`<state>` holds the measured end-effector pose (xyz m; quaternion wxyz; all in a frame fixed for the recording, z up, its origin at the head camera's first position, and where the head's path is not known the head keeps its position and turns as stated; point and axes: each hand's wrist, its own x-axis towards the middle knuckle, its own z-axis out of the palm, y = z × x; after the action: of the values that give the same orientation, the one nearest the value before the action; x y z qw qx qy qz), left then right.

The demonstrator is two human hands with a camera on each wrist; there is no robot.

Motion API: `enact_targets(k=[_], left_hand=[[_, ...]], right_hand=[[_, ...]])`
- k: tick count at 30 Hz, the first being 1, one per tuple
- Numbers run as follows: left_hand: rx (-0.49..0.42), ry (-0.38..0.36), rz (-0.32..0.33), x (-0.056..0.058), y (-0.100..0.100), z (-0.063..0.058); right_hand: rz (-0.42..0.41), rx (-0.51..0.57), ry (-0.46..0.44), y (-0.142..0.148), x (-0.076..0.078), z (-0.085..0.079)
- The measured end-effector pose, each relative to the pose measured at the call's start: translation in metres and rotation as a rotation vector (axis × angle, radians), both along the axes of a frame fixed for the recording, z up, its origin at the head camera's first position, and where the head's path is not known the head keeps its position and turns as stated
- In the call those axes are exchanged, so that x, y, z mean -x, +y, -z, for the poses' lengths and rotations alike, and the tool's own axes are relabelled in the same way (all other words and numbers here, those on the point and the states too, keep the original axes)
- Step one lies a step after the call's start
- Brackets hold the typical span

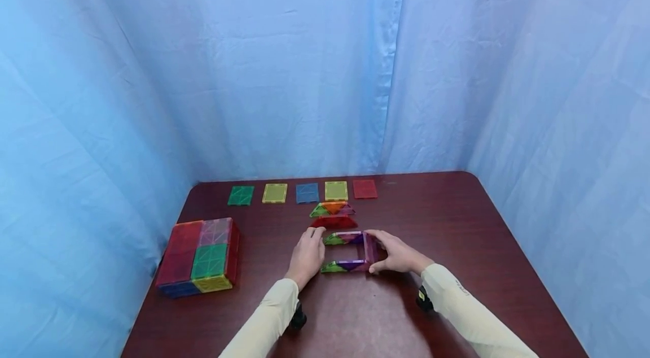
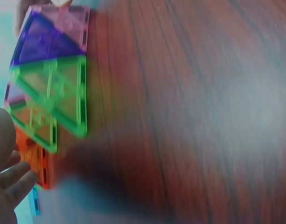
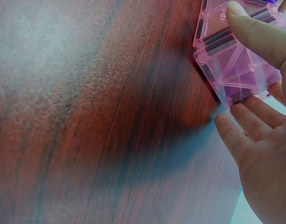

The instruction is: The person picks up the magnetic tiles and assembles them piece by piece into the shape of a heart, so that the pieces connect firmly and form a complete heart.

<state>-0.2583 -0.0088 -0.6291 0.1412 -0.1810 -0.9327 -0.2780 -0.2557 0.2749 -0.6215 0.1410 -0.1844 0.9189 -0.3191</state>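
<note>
Standing in the middle of the table (image 1: 457,301), a low frame of coloured tiles (image 1: 347,252) is partly built: two long walls and a pink end panel (image 3: 236,65) are up, with no roof. The right hand (image 1: 398,256) presses that panel with straight fingers; the left hand (image 1: 307,253) rests open at the open end. Behind lie triangle tiles (image 1: 332,209), then five flat squares (image 1: 304,192). Left sits a finished block (image 1: 200,256). Blue curtains (image 1: 254,64) enclose everything.

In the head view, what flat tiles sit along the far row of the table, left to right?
Green square tile → yellow square tile → blue square tile → yellow-green square tile → red square tile.
</note>
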Motion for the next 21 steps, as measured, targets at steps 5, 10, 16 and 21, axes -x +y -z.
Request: enact_targets(k=[5,10,16,21], left_hand=[[0.085,-0.016,-0.054,0.021,-0.024,-0.003],[0.265,-0.233,-0.118,0.059,-0.047,-0.015],[0.419,-0.460,-0.199,0.101,-0.076,-0.012],[0.414,-0.528,-0.217,0.122,-0.086,-0.003]], right_hand=[[-0.015,0.016,0.007,0.003,0.000,0.001],[0.005,0.018,0.005,0.006,-0.002,0.002],[-0.011,0.011,0.021,0.002,-0.002,0.002],[0.004,0.009,0.009,0.002,-0.005,0.001]])
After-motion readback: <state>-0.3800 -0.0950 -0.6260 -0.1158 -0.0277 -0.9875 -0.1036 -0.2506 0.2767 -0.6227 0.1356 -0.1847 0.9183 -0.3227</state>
